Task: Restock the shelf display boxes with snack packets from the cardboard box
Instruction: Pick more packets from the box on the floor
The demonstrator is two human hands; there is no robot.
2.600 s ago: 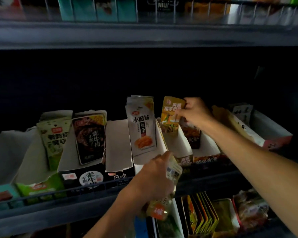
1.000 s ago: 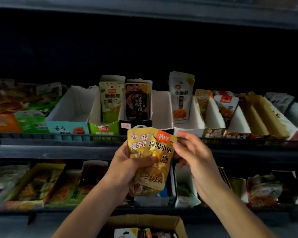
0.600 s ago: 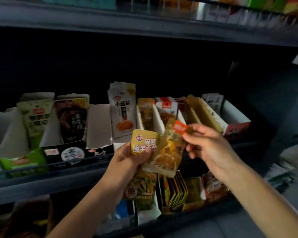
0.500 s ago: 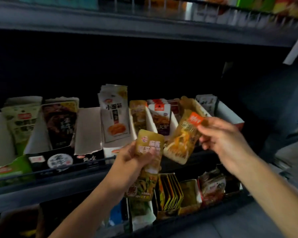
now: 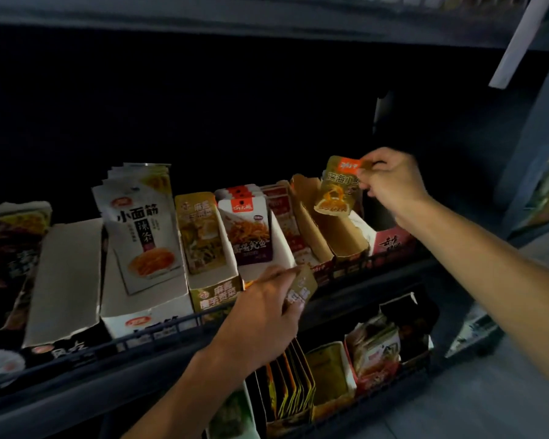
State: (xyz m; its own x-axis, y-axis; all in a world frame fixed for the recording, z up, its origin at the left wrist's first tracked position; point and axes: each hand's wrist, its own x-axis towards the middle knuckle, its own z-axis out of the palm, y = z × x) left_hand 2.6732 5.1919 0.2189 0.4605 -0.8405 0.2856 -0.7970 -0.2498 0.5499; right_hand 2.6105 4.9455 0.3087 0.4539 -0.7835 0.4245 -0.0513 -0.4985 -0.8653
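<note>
Right hand: our right hand (image 5: pixel 390 185) pinches a gold packet (image 5: pixel 338 191) by its orange top corner, thumb and fingers curled on it. We hold it tilted above the brown box (image 5: pixel 336 229).
Gold packet: it hangs in the air over the open rear of the brown box, apart from the cardboard below; dark print runs across its upper half and an orange picture sits lower down.
Left hand: our left hand (image 5: pixel 263 318) grips a second packet (image 5: pixel 301 289) of gold foil, fingers curled round it, its top edge poking out past the knuckles. We hold it in front of the shelf rail (image 5: pixel 159 331), just below the row of boxes.
Brown box: open-topped, set at an angle on the middle shelf, between a box of red packets (image 5: pixel 282 217) and a red-fronted box (image 5: pixel 390 242) at the far right.
White packets (image 5: pixel 143 223): a stack stands upright in its white box, leaning back, with an orange picture low on the front one.
Sesame box (image 5: pixel 210 289): gold-fronted, just right of the white box, with a gold packet standing inside.
Purple packet (image 5: pixel 248 229): it stands in the next box right, white on top with an orange tab.
Far left: a dark packet (image 5: pixel 10 245) stands at the frame edge.
Lower shelf: yellow packets (image 5: pixel 289 384) stand on edge in a box below our left hand; more snacks (image 5: pixel 374 350) lie right of them.
Cardboard box: we cannot see it from here.
</note>
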